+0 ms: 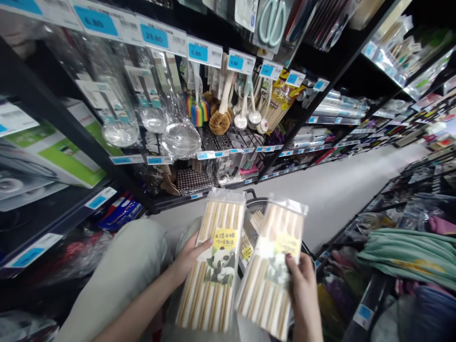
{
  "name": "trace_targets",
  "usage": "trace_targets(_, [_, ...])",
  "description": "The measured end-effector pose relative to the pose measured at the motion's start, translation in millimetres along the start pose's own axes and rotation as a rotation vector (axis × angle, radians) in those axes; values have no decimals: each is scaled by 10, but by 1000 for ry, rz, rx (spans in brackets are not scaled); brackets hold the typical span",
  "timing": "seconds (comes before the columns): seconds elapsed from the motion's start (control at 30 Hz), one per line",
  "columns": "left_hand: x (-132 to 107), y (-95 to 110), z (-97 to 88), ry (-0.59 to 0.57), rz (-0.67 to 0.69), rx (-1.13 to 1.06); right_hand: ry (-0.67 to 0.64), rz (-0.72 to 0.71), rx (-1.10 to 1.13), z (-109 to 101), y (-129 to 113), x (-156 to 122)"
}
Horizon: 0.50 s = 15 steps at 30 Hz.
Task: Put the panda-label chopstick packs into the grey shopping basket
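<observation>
My left hand (190,259) grips a clear pack of wooden chopsticks (210,299) by its left edge, thumb on the front. A yellow label with a panda marks the pack's middle. My right hand (304,289) is closed on a second chopstick pack (269,294) by its right side, the thumb pressing beside a similar, blurred label. Both packs are held upright side by side, tops leaning away from me. Behind and between them, a dark basket (258,203) shows in part, with more chopstick packs (245,249) inside.
Shelves ahead carry packaged ladles (121,133), a strainer (181,140), brushes (220,121) and price tags (204,51). Boxes (64,152) stand on the left shelf. On the right, a rack holds folded green cloth (409,259). A pale aisle floor (335,185) runs off to the right.
</observation>
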<state>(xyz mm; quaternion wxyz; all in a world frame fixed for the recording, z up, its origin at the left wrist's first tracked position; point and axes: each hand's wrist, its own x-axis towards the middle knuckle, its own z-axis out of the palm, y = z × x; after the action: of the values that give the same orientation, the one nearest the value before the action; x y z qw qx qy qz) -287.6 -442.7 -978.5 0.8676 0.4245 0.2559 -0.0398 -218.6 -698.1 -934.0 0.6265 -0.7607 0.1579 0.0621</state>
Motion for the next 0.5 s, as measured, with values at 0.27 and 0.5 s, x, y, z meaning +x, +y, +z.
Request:
trace_targets(0.27, [17,27,28,57,-67,-90,552,188,-568,-1117,1093,468])
trace_targets(0.5, [31,-4,16,32,-41,-86,622,370,-937,-730,2199,409])
